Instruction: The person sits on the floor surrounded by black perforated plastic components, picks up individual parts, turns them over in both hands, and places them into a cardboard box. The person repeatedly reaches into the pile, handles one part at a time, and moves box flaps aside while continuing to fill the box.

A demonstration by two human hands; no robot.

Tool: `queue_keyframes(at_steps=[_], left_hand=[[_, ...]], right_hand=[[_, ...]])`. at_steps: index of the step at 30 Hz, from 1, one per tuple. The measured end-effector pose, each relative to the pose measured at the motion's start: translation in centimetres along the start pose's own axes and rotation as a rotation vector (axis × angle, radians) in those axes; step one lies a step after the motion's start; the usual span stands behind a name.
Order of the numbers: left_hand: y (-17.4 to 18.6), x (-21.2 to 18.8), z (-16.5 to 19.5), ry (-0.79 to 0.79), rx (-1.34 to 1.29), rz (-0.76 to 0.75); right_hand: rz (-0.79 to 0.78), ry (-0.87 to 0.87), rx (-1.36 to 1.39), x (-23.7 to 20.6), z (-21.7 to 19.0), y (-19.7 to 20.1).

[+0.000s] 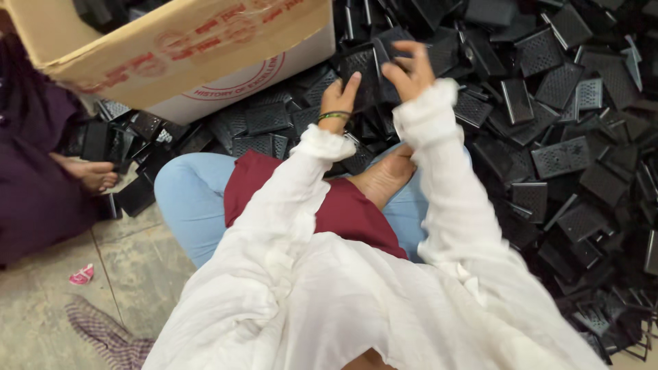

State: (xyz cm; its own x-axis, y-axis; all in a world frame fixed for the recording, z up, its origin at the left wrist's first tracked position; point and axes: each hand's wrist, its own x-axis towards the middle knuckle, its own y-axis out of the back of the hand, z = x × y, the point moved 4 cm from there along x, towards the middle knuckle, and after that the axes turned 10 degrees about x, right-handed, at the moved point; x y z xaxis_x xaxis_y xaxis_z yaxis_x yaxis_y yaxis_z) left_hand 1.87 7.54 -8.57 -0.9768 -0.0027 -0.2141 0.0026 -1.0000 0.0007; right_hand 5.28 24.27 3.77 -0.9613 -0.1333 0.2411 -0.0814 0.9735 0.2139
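- Left hand (340, 96): raised over the lap, fingers closed on the left edge of a black perforated plastic part (362, 72); a green and black bangle (334, 116) circles the wrist.
- Right hand (409, 68): just right of the left hand, fingers curled on a second black plastic part (392, 42) that touches the first; both pieces are held up above the heap, at the far centre of the scene.
- Heap of black plastic parts (562, 157): similar grilled pieces, piled across the far and right side of the floor.
- Cardboard box (185, 48): tilted, far left, its lower edge resting on the heap.
- Person's knees: light blue trousers (188, 199) and a dark red cloth (343, 212) lie near, below the hands.
- Another person's bare foot (92, 175): at the left edge, beside dark purple cloth (31, 199).
- Concrete floor (130, 267): near left, with a small pink scrap (81, 275) on it.
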Motion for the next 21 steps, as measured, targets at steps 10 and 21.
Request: queue_keyframes(at_steps=[10,21], left_hand=[[8.1,-14.1,5.6,-0.061,-0.76,-0.183],[13.4,-11.2,6.6,-0.304,-0.662,0.11]], right_hand=[[0.077,0.162,-0.088,-9.6,-8.7,-10.9],[-0.025,-0.089,0.589,-8.5,-10.3,-13.8]])
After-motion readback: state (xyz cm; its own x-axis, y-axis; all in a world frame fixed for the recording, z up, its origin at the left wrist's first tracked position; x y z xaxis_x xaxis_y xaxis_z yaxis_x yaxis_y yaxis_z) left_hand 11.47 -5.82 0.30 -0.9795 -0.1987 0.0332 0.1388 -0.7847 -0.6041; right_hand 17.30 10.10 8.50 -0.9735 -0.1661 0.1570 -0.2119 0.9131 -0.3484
